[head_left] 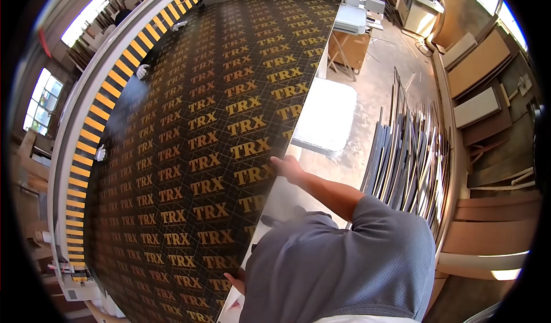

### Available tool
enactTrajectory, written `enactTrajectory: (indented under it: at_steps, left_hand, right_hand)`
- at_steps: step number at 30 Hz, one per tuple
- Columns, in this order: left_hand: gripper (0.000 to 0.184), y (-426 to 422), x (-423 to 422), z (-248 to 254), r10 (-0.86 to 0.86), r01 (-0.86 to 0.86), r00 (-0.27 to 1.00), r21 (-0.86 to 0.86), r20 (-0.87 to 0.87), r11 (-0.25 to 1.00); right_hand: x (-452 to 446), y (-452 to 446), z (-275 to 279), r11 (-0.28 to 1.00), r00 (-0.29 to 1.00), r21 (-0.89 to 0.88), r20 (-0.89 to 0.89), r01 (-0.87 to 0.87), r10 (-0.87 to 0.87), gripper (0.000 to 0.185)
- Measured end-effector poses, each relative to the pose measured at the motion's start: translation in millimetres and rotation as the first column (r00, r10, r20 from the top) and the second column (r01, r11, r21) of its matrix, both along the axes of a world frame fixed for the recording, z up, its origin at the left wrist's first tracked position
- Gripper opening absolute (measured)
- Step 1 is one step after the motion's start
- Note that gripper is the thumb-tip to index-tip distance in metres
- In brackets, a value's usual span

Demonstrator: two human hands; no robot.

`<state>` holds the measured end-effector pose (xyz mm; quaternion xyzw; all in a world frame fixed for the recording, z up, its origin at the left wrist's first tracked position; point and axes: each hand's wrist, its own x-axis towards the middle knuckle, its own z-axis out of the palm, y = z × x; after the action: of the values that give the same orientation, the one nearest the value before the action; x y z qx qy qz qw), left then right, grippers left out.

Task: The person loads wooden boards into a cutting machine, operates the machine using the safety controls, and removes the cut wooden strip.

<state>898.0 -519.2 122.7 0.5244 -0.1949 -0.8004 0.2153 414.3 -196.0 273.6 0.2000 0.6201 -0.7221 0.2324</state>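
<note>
White machine table (326, 116), partly hidden, dark TRX-printed sheet (183, 130) seemingly atop

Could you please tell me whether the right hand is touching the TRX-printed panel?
Touching: the head view shows the right hand on the edge of the panel.

Workshop interior: sunlit concrete floor (376, 90); paned window (43, 101) at left; boards (479, 64) leaning along the right-hand wall (456, 10); long, narrow strips (402, 162) nearby.
</note>
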Motion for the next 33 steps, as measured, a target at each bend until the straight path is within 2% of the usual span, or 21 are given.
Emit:
enactTrajectory:
  at_steps: [1, 2, 3, 6, 7, 8, 9, 10, 11, 12, 13, 15, 16, 17, 19, 21, 22, 24, 27, 28, 33]
  left_hand:
    - [0.087, 0.4, -9.0, 10.0, 0.037, -0.034, 0.999, 0.066, -0.039, 0.997]
    - [0.085, 17.1, -10.2, 21.7, 0.065, -0.065, 0.998, -0.026, 0.017, 0.998]
    - [0.083, 60.1, -52.8, 108.5, 0.097, -0.088, 0.992, -0.120, 0.077, 0.989]
    - [0.074, 15.4, 1.1, 14.2, 0.057, -0.052, 0.994, 0.050, -0.098, 0.997]
    - [0.071, 21.7, -1.7, 19.0, 0.039, -0.040, 0.990, -0.005, -0.134, 0.999]
    - [0.067, 29.3, -6.2, 29.6, 0.031, -0.041, 0.986, -0.062, -0.162, 0.997]
    - [0.063, 41.0, -19.2, 56.4, 0.033, -0.056, 0.983, -0.122, -0.183, 0.991]
    - [0.055, 51.1, -30.6, 78.7, 0.143, -0.145, 0.954, 0.012, -0.265, 0.989]
    - [0.053, 41.3, -15.6, 47.5, 0.066, -0.099, 0.924, -0.068, -0.377, 0.993]
    - [0.051, 58.6, -32.7, 68.9, -0.042, -0.052, 0.966, -0.352, -0.254, 0.935]
    - [0.047, 62.1, -46.3, 96.4, 0.153, -0.177, 0.949, -0.064, -0.276, 0.982]
    - [0.042, 63.8, -50.2, 101.9, 0.105, -0.108, 0.994, -0.193, -0.028, 0.975]
    - [0.041, 64.1, -47.9, 102.7, 0.079, -0.063, 0.995, -0.245, 0.059, 0.967]
    - [0.041, 65.4, -45.9, 100.4, 0.086, -0.066, 0.995, -0.288, 0.058, 0.955]
    - [0.042, 77.6, -34.3, 93.6, 0.098, -0.052, 0.986, -0.302, 0.137, 0.952]
    - [0.038, 92.7, -34.3, 113.7, 0.157, -0.127, 0.984, -0.270, 0.089, 0.954]
    - [0.037, 93.5, -33.2, 117.0, 0.149, -0.124, 0.986, -0.261, 0.077, 0.957]
    - [0.037, 94.7, -31.0, 114.9, 0.154, -0.139, 0.987, -0.255, 0.040, 0.957]
    - [0.035, 96.3, -30.1, 116.2, 0.152, -0.145, 0.988, -0.251, 0.007, 0.957]
    - [0.035, 95.5, -30.6, 115.5, 0.158, -0.156, 0.987, -0.260, -0.015, 0.953]
    - [0.036, 93.3, -22.5, 106.9, 0.096, -0.100, 0.995, -0.231, -0.027, 0.968]
  right_hand:
    - [1.7, 2.5, 1.4, 1.000, 1.000, 0.022, -0.008, -0.022, 0.022, 0.047]
    - [2.8, 3.5, 2.4, 1.000, 1.000, 0.016, -0.003, -0.013, 0.013, 0.047]
    - [3.0, 3.7, 1.1, 1.000, 1.000, 0.009, 0.002, -0.005, 0.005, 0.047]
    - [9.8, 5.2, 16.0, 0.999, 1.000, 0.049, -0.005, 0.022, -0.022, 0.048]
    - [9.2, 3.6, 22.9, 0.997, 1.000, 0.072, -0.013, 0.020, -0.019, 0.048]
    - [4.0, 8.2, 2.9, 0.999, 0.999, -0.022, 0.018, 0.029, -0.028, 0.037]
    - [2.1, 8.5, -13.4, 0.997, 0.999, -0.065, 0.009, 0.049, -0.049, 0.037]
    - [0.4, 8.8, -27.7, 0.993, 0.999, -0.109, 0.004, 0.054, -0.054, 0.037]
    - [-3.9, 14.4, -47.7, 0.996, 1.000, -0.085, -0.003, 0.025, -0.026, 0.036]
    - [-5.8, 15.2, -51.1, 0.998, 1.000, -0.062, -0.007, -0.016, 0.015, 0.035]
    - [-4.3, 13.9, -54.7, 0.997, 0.999, -0.074, -0.041, 0.012, -0.015, 0.036]
    - [-17.8, 26.5, -94.1, 0.969, 0.999, -0.242, -0.034, -0.046, 0.039, 0.028]
    - [-17.4, 27.0, -90.6, 0.972, 0.999, -0.234, -0.013, -0.032, 0.030, 0.026]
    - [-13.5, 25.2, -79.5, 0.951, 1.000, -0.308, 0.018, -0.004, 0.010, 0.028]
    - [-18.9, 43.6, -85.8, 0.973, 0.992, -0.209, 0.065, -0.093, 0.109, 0.035]
    - [-21.7, 59.0, -94.4, 0.813, 0.963, -0.549, 0.052, -0.194, 0.265, 0.037]
    - [-19.8, 59.0, -84.7, 0.811, 0.957, -0.544, 0.047, -0.217, 0.288, 0.045]
    - [-18.0, 51.3, -67.7, 0.891, 0.957, -0.401, 0.096, -0.214, 0.274, 0.053]
    - [-19.5, 42.3, -75.6, 0.921, 0.962, -0.292, 0.014, -0.258, 0.274, 0.046]
    - [-25.6, 50.9, -82.1, 0.920, 0.945, -0.236, 0.011, -0.314, 0.326, 0.036]
    - [-15.6, 49.7, -71.2, 0.930, 0.949, -0.193, -0.020, -0.312, 0.314, 0.041]
